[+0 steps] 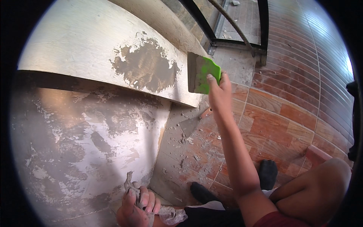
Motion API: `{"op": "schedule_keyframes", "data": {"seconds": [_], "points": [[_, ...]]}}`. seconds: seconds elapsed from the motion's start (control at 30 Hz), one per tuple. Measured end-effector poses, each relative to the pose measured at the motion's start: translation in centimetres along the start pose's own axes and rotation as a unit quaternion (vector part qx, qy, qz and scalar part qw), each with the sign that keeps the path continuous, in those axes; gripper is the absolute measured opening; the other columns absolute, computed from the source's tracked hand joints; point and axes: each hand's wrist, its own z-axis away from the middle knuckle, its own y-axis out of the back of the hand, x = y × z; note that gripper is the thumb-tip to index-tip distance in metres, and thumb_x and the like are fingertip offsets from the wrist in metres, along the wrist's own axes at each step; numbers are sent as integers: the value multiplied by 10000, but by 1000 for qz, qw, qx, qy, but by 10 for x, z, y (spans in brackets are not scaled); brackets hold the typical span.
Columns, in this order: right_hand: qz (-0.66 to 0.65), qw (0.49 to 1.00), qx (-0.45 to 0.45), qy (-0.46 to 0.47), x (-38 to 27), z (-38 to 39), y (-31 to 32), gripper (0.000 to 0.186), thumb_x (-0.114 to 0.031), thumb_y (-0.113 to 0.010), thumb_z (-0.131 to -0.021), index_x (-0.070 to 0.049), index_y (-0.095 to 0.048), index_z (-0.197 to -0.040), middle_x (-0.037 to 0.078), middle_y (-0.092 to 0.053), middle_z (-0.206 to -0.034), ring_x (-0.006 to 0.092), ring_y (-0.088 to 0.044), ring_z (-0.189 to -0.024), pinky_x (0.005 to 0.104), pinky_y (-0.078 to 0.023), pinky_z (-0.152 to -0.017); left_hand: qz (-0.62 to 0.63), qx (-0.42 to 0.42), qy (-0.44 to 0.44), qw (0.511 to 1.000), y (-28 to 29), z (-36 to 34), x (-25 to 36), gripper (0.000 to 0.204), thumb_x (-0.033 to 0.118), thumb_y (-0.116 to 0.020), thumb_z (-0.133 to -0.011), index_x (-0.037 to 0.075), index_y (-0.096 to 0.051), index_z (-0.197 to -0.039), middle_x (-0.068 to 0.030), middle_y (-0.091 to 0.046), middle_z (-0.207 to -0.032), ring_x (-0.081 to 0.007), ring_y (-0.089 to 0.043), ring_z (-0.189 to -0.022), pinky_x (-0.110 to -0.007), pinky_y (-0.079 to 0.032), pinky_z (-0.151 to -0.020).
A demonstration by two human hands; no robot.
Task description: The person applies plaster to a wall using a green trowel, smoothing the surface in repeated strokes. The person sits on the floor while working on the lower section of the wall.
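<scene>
My right hand (218, 85) grips a green-handled scraper (206, 72), its wide blade against or just over the right end of a pale ledge (68, 45); I cannot tell if they touch. An irregular patch of grey putty (143, 66) is spread on the ledge, left of the blade. At the bottom, my left hand (140, 208) is closed round a crumpled clear plastic bag (174, 215) with grey putty (132, 183) squeezed out at its top. Below the ledge is a patchy grey and white wall (87, 143).
A flat trowel (191, 126) lies among debris on the tiled floor (268, 136), partly hidden by my right arm. My dark-socked feet (267, 172) are below. A black-framed glass panel (260, 26) stands beyond the ledge, and a reddish plank-like object (314, 153) is at my right.
</scene>
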Motion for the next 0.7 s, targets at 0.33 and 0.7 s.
{"op": "schedule_keyframes", "data": {"seconds": [0.33, 0.7], "points": [[118, 973, -26, 198, 20, 13, -58, 340, 42, -572, -891, -46, -472, -1204, 260, -643, -1107, 461, -635, -977, 493, -515, -823, 42, -30, 12, 999, 7, 3, 3, 301, 271, -386, -1075, 70, -563, -1212, -49, -529, -781, -166, -467, -580, -371, -420, -554], [183, 931, -190, 250, 31, 95, -65, 766, 160, -545, -746, -87, -434, -1462, 271, -444, -1463, 425, -410, -1378, 473, -386, -1139, 33, -20, 38, 999, 2, 5, 4, 243, 272, -426, -1061, 102, -569, -1157, -12, -509, -780, -143, -448, -600, -346, -409, -571]]}}
